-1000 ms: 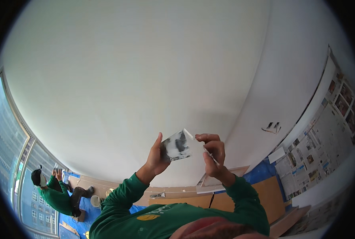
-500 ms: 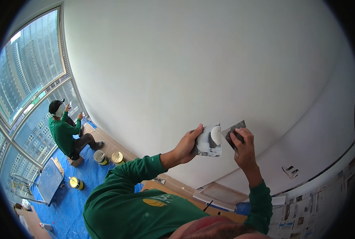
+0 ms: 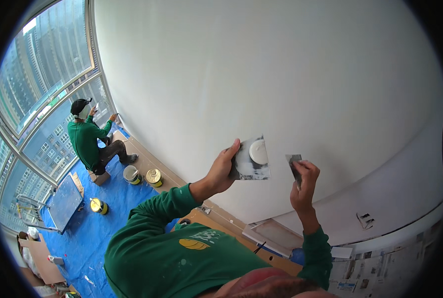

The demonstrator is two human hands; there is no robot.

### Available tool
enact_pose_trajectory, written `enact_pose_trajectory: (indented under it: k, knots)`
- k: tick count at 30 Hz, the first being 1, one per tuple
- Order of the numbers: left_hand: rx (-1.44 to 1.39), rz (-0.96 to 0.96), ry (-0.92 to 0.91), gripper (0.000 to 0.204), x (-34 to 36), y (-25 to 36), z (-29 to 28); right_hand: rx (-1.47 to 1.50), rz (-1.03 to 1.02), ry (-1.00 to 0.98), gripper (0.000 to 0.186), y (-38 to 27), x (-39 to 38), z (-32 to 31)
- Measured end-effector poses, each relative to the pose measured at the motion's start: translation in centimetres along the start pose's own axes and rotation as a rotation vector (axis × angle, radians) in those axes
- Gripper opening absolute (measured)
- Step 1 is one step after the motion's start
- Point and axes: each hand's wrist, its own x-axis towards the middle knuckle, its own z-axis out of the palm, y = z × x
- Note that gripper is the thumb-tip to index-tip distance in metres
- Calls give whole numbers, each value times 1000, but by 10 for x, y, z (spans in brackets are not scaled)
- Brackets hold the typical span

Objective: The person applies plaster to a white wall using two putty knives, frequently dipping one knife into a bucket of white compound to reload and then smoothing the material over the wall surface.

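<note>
My left hand (image 3: 220,169) is closed round the edge of a flat, square filler board (image 3: 245,168), its face smeared grey and white. A round dollop of white filler (image 3: 258,152) sits near the board's upper right edge. To the right, apart from the board, my right hand (image 3: 306,183) pinches a small metal scraper (image 3: 294,164) with its blade pointing up. Both tools are in front of the pale wall (image 3: 221,84), and whether either touches it I cannot tell.
At the left, a co-worker in green (image 3: 86,139) sits by the window. Blue sheeting (image 3: 109,238) covers the floor there, with a grey bucket (image 3: 132,174), yellow-banded cans (image 3: 98,205) and a small platform (image 3: 65,202) on it. Newspaper (image 3: 375,270) lies at the lower right.
The scraper has moved away from the board and turned, so its blade now shows narrower. My left hand and the board have shifted a little left and up in the view.
</note>
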Motion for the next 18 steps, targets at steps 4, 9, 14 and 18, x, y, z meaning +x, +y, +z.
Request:
enact_pose_trajectory:
  k: [4, 9, 14, 18]
  knots:
    - [-103, 95, 96, 66, 4, 12, -4, 662, 512, 222, 36, -17, 16, -20]
    - [293, 582, 336, 71, 7, 5, -33, 1660, 1106, 332, 28, -58, 47, -21]
    - [1058, 1348, 90, 71, 16, 19, -46, 1789, 1252, 141, 16, -87, 60, -12]
    - [1219, 1661, -188, 62, 27, 29, -22, 1865, 1280, 42, 21, -99, 63, -8]
